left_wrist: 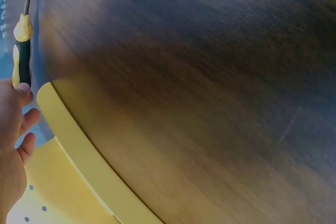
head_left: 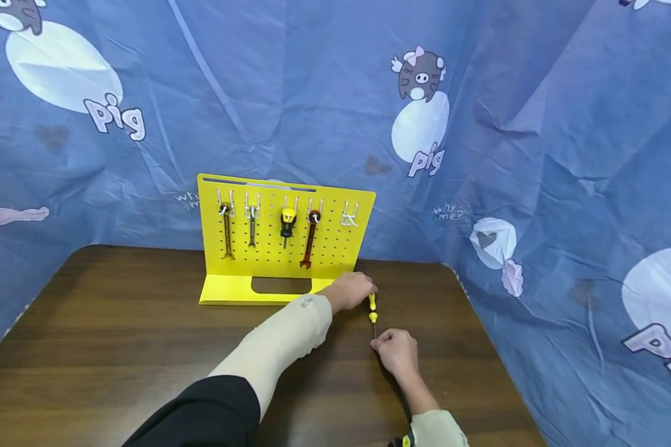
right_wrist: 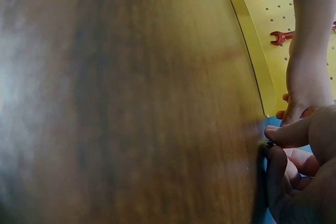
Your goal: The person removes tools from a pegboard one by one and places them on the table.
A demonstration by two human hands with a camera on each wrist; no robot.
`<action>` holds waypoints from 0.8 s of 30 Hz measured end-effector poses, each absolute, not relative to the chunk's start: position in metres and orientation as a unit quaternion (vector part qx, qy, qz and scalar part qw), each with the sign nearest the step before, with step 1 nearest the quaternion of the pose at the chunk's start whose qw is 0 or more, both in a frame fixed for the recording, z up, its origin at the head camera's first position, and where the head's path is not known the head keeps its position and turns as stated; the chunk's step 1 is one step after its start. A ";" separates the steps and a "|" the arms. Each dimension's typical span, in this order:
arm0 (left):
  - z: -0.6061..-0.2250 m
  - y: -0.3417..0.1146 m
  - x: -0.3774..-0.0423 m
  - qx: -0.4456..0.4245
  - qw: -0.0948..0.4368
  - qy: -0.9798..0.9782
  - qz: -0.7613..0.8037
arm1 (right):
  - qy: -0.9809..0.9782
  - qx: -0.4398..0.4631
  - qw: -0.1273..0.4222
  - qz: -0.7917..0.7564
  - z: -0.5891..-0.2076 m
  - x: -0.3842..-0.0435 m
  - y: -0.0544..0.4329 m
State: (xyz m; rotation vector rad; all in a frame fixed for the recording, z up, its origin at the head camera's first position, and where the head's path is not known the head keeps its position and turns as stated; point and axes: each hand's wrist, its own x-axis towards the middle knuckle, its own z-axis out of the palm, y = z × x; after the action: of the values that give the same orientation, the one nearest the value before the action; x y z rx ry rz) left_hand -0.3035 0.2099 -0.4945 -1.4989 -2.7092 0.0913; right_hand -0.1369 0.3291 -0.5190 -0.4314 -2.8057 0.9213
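A screwdriver (head_left: 373, 316) with a yellow and black handle and a thin metal shaft is held over the brown table (head_left: 145, 347), just right of the yellow pegboard (head_left: 218, 290). At its handle end, my left hand (head_left: 351, 290) pinches it between thumb and fingers; the left wrist view shows the black and yellow handle (left_wrist: 22, 59) clearly. My right hand (head_left: 397, 354), nearer to me, pinches the shaft close to its tip. In the right wrist view the right fingers (right_wrist: 289, 134) cover the tip, and the handle is hidden.
On the pegboard's hooks hang a long wrench (head_left: 227, 236), a small wrench (head_left: 252, 230), a stubby screwdriver (head_left: 287, 220) and a red wrench (head_left: 309, 242). Another pair of hooks (head_left: 349, 216) sits at its right end. A blue printed curtain (head_left: 313, 93) stands behind the table.
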 end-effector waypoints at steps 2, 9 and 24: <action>-0.496 0.209 -0.304 -0.483 0.019 -0.875 0.028 | -0.936 -0.148 0.079 0.309 -0.519 -0.137 0.328; -0.499 0.215 -0.302 -0.490 0.005 -0.871 0.016 | -0.935 -0.164 0.067 0.308 -0.518 -0.138 0.329; -0.494 0.217 -0.296 -0.482 -0.028 -0.875 0.025 | -0.934 -0.161 0.025 0.319 -0.512 -0.143 0.330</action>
State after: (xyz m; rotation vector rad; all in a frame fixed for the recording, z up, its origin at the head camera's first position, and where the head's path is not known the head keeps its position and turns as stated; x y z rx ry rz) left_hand -0.2955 0.2171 -0.4939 -1.5420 -2.8009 0.0798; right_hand -0.1430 0.3301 -0.5116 -0.4979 -2.8878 0.9862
